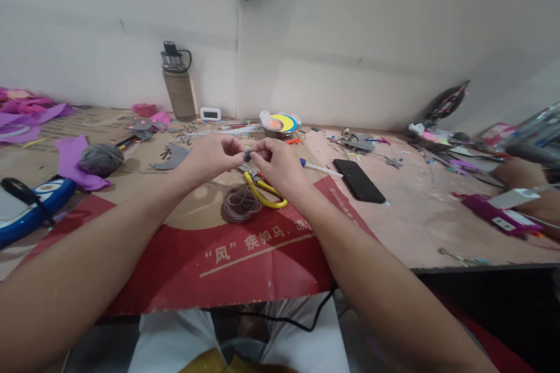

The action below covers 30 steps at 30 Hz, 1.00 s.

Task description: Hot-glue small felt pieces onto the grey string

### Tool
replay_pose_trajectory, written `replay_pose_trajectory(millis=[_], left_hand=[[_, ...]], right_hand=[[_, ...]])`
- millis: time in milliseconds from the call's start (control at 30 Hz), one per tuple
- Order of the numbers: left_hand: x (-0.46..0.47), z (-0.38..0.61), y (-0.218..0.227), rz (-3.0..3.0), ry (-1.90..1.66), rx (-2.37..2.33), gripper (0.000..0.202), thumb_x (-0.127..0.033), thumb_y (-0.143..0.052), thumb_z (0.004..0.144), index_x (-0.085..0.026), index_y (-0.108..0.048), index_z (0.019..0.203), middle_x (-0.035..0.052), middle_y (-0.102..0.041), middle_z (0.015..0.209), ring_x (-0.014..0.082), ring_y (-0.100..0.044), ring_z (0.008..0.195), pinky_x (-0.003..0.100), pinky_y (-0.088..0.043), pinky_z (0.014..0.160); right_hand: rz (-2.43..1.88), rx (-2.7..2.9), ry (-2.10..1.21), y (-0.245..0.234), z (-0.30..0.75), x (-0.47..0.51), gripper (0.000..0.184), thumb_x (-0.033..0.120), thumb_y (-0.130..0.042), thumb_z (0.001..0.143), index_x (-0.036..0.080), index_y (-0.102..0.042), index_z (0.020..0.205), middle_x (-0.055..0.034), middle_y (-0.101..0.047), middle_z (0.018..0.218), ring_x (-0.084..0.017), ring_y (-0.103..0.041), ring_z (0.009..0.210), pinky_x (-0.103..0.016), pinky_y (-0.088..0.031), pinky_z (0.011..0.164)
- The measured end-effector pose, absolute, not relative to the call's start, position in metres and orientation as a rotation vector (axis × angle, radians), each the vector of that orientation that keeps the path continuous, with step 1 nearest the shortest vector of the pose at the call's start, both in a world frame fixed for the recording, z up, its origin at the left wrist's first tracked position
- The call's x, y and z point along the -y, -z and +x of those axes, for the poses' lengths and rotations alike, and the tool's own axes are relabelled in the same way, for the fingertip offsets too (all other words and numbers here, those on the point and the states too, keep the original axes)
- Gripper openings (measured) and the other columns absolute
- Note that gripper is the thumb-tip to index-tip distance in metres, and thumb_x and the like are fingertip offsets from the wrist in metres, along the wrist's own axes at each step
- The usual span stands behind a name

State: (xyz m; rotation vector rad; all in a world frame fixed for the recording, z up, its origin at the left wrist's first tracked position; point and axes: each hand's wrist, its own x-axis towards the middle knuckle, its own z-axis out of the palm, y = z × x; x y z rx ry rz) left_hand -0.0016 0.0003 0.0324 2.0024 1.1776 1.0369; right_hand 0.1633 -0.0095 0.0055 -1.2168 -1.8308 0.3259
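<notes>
My left hand [212, 154] and my right hand [275, 164] meet above the middle of the table, fingers pinched together on a small dark grey piece [247, 155] held between them. Just below lie yellow-handled pliers [265, 189] and a coil of clear thin wire [240, 204] on a sheet of cardboard with a red printed band [245, 256]. A white pen with a blue cap [319, 168] lies right of my right hand.
A black phone [359, 180] lies to the right. A grey yarn ball [100, 158], purple felt scraps [70, 154] and a blue object [30, 207] sit left. A water bottle [178, 84], small clock [210, 113] and bowl [280, 123] stand by the white wall. Another person's arm [531, 178] is at far right.
</notes>
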Motion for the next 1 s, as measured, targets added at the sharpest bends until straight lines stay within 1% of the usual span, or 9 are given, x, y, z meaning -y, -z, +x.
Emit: replay_pose_trajectory(millis=[167,233,367,500,600,700,800,900,1000], left_hand=[[-0.013,-0.01,-0.029,1.947,-0.875,-0.996,0.004,-0.02,-0.068,0.067,-0.02,-0.072,0.069,0.0017,-0.065,0.06,0.0128,-0.055,0.055,0.022,-0.039,0.054],[-0.018,-0.014,-0.027,1.944,-0.857,-0.985,0.007,-0.022,-0.067,0.069,-0.02,-0.073,0.07,0.0021,-0.064,0.058,0.0132,-0.056,0.054,0.022,-0.039,0.052],[-0.02,-0.015,-0.024,1.955,-0.841,-1.014,0.009,-0.021,-0.068,0.067,-0.021,-0.075,0.074,0.0018,-0.066,0.06,0.0114,-0.054,0.047,0.021,-0.04,0.048],[-0.018,-0.012,-0.021,1.884,-0.825,-1.031,0.011,-0.018,-0.07,0.064,-0.021,-0.074,0.074,0.003,-0.068,0.061,0.0142,-0.059,0.048,0.023,-0.044,0.049],[-0.019,-0.011,-0.018,1.797,-0.849,-1.034,0.008,-0.016,-0.072,0.062,-0.02,-0.073,0.069,0.0043,-0.067,0.059,0.0156,-0.061,0.049,0.024,-0.046,0.051],[-0.02,-0.011,-0.017,1.76,-0.859,-1.043,0.007,-0.016,-0.072,0.061,-0.02,-0.072,0.068,0.004,-0.067,0.059,0.0157,-0.062,0.051,0.025,-0.047,0.052],[-0.02,-0.01,-0.017,1.763,-0.872,-1.037,0.007,-0.018,-0.073,0.062,-0.02,-0.071,0.068,0.0039,-0.068,0.061,0.0164,-0.063,0.053,0.026,-0.048,0.054],[-0.019,-0.01,-0.017,1.756,-0.883,-1.034,0.007,-0.02,-0.073,0.061,-0.02,-0.071,0.068,0.0049,-0.068,0.063,0.0173,-0.063,0.053,0.028,-0.05,0.055],[-0.018,-0.009,-0.016,1.757,-0.878,-1.043,0.005,-0.022,-0.073,0.062,-0.021,-0.07,0.066,0.0043,-0.067,0.061,0.0166,-0.062,0.052,0.029,-0.049,0.054]], right_hand=[[-1.269,1.873,-0.285,-0.005,0.164,0.009,0.007,0.022,-0.054,0.078,0.019,-0.058,0.073,0.0013,-0.05,0.062,-0.013,-0.044,0.062,-0.026,-0.032,0.06],[-1.281,1.915,-0.259,-0.004,0.164,0.009,0.006,0.02,-0.054,0.078,0.019,-0.058,0.073,0.0006,-0.051,0.063,-0.013,-0.044,0.063,-0.027,-0.032,0.061],[-1.231,2.025,-0.221,-0.001,0.163,0.006,0.007,0.018,-0.053,0.078,0.018,-0.058,0.073,-0.0019,-0.057,0.07,-0.013,-0.046,0.065,-0.027,-0.033,0.062],[-1.172,2.074,-0.156,0.001,0.163,0.006,0.009,0.017,-0.051,0.08,0.018,-0.057,0.074,-0.0036,-0.059,0.077,-0.014,-0.048,0.069,-0.028,-0.034,0.065],[-1.159,2.052,-0.167,0.002,0.164,0.006,0.005,0.017,-0.052,0.081,0.018,-0.057,0.081,-0.0039,-0.06,0.081,-0.014,-0.049,0.072,-0.027,-0.036,0.067],[-1.165,1.98,-0.19,0.001,0.165,0.007,0.01,0.019,-0.055,0.08,0.018,-0.056,0.09,-0.0037,-0.06,0.083,-0.015,-0.049,0.072,-0.028,-0.037,0.066],[-1.159,1.962,-0.192,0.002,0.166,0.005,0.002,0.021,-0.056,0.081,0.019,-0.056,0.082,-0.0037,-0.06,0.082,-0.015,-0.05,0.072,-0.028,-0.037,0.067],[-1.131,1.976,-0.174,0.002,0.166,0.005,0.008,0.021,-0.056,0.082,0.019,-0.055,0.074,-0.0035,-0.059,0.079,-0.014,-0.05,0.072,-0.028,-0.036,0.067],[-1.141,1.981,-0.167,0.0,0.164,0.006,0.007,0.021,-0.056,0.082,0.019,-0.056,0.076,-0.0033,-0.059,0.078,-0.015,-0.049,0.073,-0.028,-0.036,0.068]])
